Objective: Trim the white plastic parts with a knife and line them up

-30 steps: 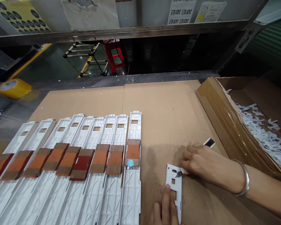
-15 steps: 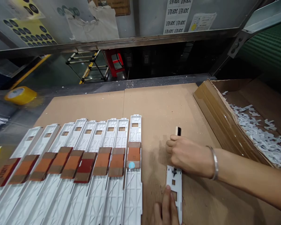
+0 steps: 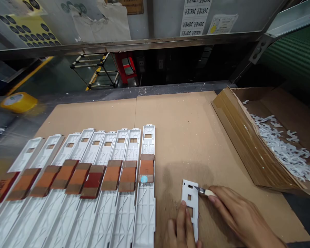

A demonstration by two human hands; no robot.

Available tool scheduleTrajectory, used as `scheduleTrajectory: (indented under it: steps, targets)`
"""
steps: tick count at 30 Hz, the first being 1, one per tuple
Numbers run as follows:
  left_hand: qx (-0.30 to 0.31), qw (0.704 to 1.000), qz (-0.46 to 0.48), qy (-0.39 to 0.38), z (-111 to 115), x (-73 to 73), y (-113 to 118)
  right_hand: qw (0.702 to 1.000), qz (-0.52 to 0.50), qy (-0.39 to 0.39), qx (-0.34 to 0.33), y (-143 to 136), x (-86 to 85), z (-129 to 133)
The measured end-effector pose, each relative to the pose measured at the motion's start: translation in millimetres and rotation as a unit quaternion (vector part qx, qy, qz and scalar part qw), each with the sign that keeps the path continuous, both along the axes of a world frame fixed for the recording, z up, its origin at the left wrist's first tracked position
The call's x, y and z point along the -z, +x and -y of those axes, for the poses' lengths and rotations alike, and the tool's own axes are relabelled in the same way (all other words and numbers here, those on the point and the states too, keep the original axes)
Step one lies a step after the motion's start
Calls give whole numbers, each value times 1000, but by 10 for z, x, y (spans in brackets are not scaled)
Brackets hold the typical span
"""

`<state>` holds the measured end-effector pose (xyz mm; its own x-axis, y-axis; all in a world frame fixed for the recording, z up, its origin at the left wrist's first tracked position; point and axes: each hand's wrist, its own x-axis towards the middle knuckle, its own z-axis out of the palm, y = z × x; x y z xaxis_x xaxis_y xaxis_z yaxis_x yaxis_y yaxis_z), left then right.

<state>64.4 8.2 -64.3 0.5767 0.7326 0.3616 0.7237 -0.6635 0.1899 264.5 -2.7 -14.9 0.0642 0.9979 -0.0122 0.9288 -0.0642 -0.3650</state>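
Observation:
A long white plastic part [image 3: 190, 203] with square cut-outs lies on the brown cardboard sheet [image 3: 186, 137] near the bottom edge. My left hand [image 3: 182, 227] presses on this part with its fingers flat. My right hand [image 3: 237, 215] grips a small trimming knife [image 3: 204, 191], whose blade tip touches the part's upper right edge.
A row of several white plastic parts [image 3: 98, 179] with brown tape patches lies on the left. An open cardboard box [image 3: 250, 141] with white plastic scraps [image 3: 281, 148] stands at the right. A yellow tape roll [image 3: 18, 101] sits at the far left, and a metal shelf rail [image 3: 144, 43] runs overhead.
My right hand has drawn back from above the part's top toward me and to the right. The knife blade now rests at the part's upper right edge. The left hand stays on the part.

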Motion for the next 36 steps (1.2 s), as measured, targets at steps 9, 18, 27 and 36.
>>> scheduleTrajectory:
  steps: [9,18,27,36]
  targets:
    - [-23,998,5,-50,119,119,8,952,-227,-112,175,-407,113,-253]
    - [-31,996,11,-80,145,98,33,939,-243,-179,164,-399,111,-368]
    - [-6,996,-31,-82,159,125,-9,935,-273,-156,162,-363,133,-311]
    - [-9,995,-37,-96,160,112,-1,934,-267,-160,176,-394,140,-336]
